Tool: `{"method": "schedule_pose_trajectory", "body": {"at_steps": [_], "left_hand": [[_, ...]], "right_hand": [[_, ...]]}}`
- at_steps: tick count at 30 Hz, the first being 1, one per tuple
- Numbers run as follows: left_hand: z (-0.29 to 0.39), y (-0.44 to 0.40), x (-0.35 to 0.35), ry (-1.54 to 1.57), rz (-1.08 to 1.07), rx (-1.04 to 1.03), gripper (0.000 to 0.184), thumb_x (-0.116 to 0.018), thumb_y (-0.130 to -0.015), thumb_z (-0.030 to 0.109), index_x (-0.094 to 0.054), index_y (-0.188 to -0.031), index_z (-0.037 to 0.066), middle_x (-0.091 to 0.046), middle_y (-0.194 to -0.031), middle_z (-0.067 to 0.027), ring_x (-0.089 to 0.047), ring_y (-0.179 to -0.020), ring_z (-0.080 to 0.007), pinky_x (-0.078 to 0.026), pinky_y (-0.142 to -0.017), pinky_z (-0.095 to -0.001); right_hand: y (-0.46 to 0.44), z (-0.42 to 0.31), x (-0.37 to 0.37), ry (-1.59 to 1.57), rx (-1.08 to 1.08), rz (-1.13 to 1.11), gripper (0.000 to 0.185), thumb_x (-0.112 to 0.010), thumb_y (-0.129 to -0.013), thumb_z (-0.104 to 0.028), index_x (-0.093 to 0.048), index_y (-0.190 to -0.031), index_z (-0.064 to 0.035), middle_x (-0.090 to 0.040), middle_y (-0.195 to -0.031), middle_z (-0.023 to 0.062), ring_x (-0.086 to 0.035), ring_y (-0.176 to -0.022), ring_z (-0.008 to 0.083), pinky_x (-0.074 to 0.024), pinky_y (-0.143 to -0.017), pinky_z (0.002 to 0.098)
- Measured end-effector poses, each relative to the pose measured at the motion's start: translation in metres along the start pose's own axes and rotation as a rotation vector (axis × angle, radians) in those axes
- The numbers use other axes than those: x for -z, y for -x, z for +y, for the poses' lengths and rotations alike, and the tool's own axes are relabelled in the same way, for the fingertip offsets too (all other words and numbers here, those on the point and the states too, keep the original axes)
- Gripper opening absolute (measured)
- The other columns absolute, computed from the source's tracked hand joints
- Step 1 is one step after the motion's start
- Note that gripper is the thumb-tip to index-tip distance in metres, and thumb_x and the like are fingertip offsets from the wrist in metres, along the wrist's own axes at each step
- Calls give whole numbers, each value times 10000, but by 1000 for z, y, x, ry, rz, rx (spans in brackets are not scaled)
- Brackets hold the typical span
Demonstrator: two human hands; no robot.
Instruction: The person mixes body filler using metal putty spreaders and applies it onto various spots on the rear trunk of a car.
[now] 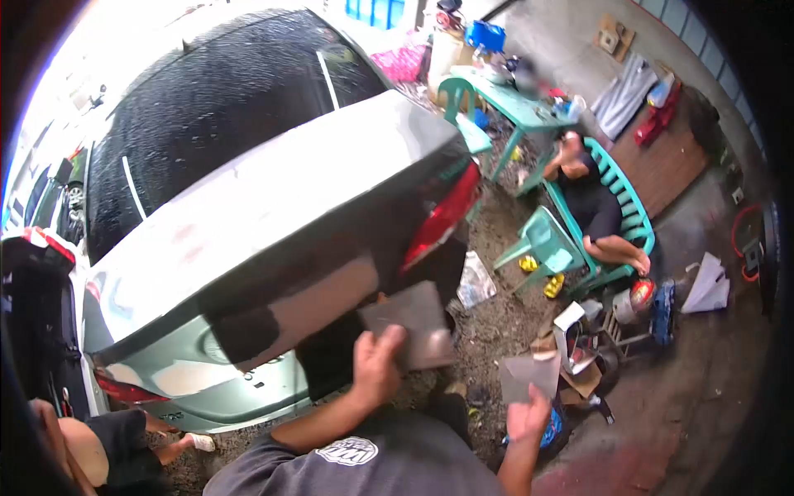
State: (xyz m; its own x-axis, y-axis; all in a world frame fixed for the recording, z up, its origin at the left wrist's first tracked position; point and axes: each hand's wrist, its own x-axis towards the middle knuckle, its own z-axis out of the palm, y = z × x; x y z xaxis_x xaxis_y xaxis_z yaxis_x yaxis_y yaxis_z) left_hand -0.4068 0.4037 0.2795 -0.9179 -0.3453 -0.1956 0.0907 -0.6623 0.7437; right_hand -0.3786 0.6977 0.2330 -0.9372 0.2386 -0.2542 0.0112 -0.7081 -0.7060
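Observation:
My left hand [379, 364] is closed on the lower left edge of a flat grey square plate [413, 318], thumb on top. It is held in front of the rear of a silver car, near the red tail light [447, 215]. My right hand [529, 417] pinches the lower edge of a thinner flat grey sheet [527, 376], apart from the plate. Whether either piece carries any paste cannot be made out. On the car's trunk lid [190, 343] is a dull brownish-grey patch [327, 293] beside darker areas.
A person [595, 198] sits on a green bench [624, 198], near a green chair [542, 240] and green table [513, 99]. Another person's leg [83, 446] shows at lower left. Boxes and clutter [579, 347] lie on the wet ground at right.

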Motion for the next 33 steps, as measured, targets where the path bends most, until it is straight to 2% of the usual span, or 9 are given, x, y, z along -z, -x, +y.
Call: {"method": "schedule_pose_trajectory", "body": {"at_steps": [2,3,8,10,12,15,17,27,33], "left_hand": [[4,-8,-11,65,212,-113,158,-644,-959,227,-606,-986,76,-627,-953,-41,-588,-860,-142,-489,-803,-330],[-9,-22,-2,-250,269,-399,187,-623,-965,250,-605,-1019,72,-625,-968,-58,-591,-868,-163,-491,-792,-361],[-6,-76,-20,240,-123,-488,374,-525,-1015,361,-568,-1188,32,-627,-1025,-112,-616,-916,-243,-516,-829,-422],[-14,-97,-37,266,-35,-607,386,-529,-1020,352,-563,-1206,15,-632,-1035,-129,-625,-923,-260,-518,-860,-436],[-27,-110,-77,220,260,-719,416,-545,-1015,320,-547,-1270,-8,-648,-1170,-177,-637,-1108,-281,-521,-938,-455],[-45,-121,-98,329,-96,-763,426,-538,-1015,209,-489,-1355,-41,-618,-1260,-217,-610,-1185,-338,-554,-985,-474],[-55,-130,-119,292,62,-810,442,-565,-1004,238,-501,-1337,-45,-627,-1247,-212,-641,-1139,-322,-577,-928,-440],[-84,-165,-194,324,360,-984,483,-599,-975,242,-474,-1346,-41,-618,-1235,-200,-615,-1159,-274,-513,-995,-409],[-97,-224,-199,418,220,-1093,376,-586,-993,204,-548,-1267,-50,-658,-1199,-169,-635,-1131,-267,-548,-954,-403]], "right_hand": [[-40,-18,-1,-52,-28,-93,635,-582,-915,-70,-373,-1513,-104,-497,-1449,132,-469,-1341,389,-368,-1124,590],[-59,-30,-3,-87,-88,-96,588,-583,-950,-124,-387,-1503,-154,-479,-1459,130,-451,-1356,376,-355,-1116,635],[-164,-86,12,-265,-196,-175,516,-578,-1007,-267,-411,-1471,-115,-480,-1477,119,-457,-1361,365,-352,-1091,712],[-205,-115,29,-214,-215,-177,541,-598,-995,-311,-409,-1473,-140,-489,-1470,115,-485,-1334,373,-390,-1061,697],[-248,-142,49,-198,-269,-187,557,-610,-988,-326,-408,-1472,-137,-488,-1470,120,-482,-1337,372,-402,-1049,695],[-301,-182,67,-239,-311,-183,642,-541,-979,-533,-400,-1479,-156,-465,-1487,132,-462,-1345,398,-420,-1002,719],[-331,-208,68,-261,-349,-174,738,-446,-950,-690,-400,-1486,-185,-438,-1508,140,-435,-1357,421,-412,-971,746],[-454,-231,35,-284,-452,-294,691,-531,-949,-578,-388,-1510,-200,-424,-1525,160,-400,-1372,459,-348,-955,789],[-544,-199,-39,-138,-469,-651,726,-556,-937,-585,-367,-1526,-206,-385,-1553,166,-369,-1401,458,-338,-990,783]]}}
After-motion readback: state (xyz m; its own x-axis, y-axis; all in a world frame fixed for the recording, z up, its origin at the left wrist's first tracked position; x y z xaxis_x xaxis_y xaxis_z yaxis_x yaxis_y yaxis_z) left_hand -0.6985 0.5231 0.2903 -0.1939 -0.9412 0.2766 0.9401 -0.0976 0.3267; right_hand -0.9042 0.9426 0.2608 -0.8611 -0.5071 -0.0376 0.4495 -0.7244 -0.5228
